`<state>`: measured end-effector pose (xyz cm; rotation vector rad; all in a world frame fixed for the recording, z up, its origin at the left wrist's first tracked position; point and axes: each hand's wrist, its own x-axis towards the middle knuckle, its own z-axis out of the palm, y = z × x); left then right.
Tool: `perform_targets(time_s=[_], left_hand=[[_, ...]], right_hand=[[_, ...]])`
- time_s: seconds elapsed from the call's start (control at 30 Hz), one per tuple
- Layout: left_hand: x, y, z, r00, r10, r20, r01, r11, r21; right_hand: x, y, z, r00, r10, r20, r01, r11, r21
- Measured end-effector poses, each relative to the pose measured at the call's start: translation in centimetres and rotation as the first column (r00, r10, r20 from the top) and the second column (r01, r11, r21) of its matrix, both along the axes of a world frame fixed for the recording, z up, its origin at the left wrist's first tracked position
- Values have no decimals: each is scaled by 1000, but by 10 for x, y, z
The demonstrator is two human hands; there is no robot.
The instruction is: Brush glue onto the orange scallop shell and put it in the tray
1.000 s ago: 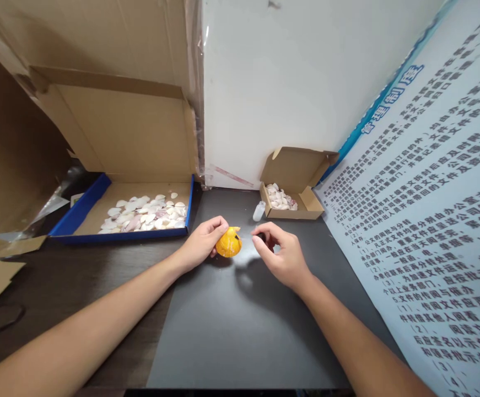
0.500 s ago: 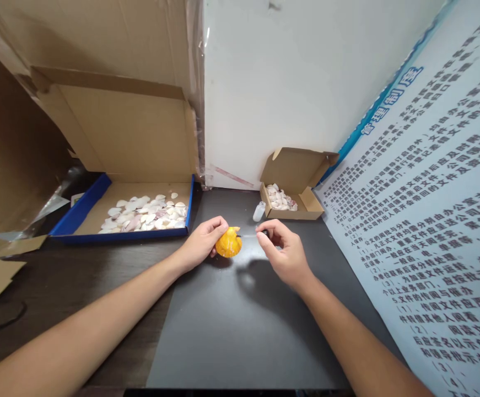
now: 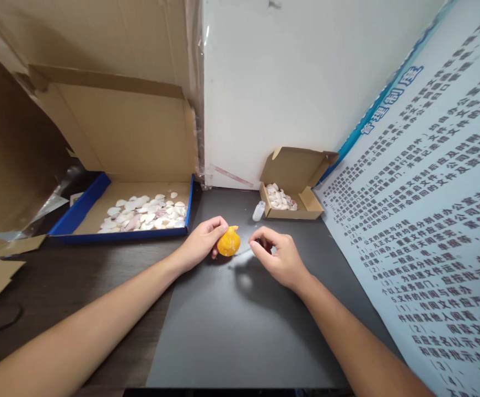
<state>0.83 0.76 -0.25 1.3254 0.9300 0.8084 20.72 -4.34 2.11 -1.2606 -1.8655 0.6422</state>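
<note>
My left hand (image 3: 204,241) is closed, its thumb and fingertips pinching a rounded yellow-orange piece (image 3: 228,242) with a small pointed top and pale flecks. Its exact kind is unclear. To the right, my right hand (image 3: 279,256) is closed on a thin applicator brush (image 3: 243,252) whose dark cap is mostly covered by the fingers. The brush's slim stem points left and slightly down toward the yellow-orange piece. Beyond my right hand, a small translucent bottle (image 3: 259,210) stands without a lid on the table.
A blue-edged cardboard box (image 3: 189,204) at the left holds many pale seashells (image 3: 140,214). Behind the bottle, a smaller open carton (image 3: 312,205) contains more shells (image 3: 280,197). A white panel (image 3: 306,82) and a printed board (image 3: 450,220) bound the dark table (image 3: 223,331).
My right hand has moved slightly down and left, and the brush stem has dropped below its earlier level line. The yellow-orange piece has turned a little in my left hand.
</note>
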Motion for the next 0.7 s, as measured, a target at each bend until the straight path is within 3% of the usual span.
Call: perform_targets(time_s=[0.2,0.37,0.53,0.7], left_hand=[[1,1,-1,1000,7,6,-7,1000,14],[1,2,-3,1000,2,16,-2,1000,30],[0,3,-5,1000,-15,14,14,999,36],[0,3,-5,1000,-19,19,18,999,30]], right_hand=[[-2,-1,1,995,-43,-86,48,997,64],[-2,-3,2,999,32,37,-34,998,61],[-4,-6,3,1000,-26,16,22,984,177],[-6,-8,4,990,80,114,-96,985,140]])
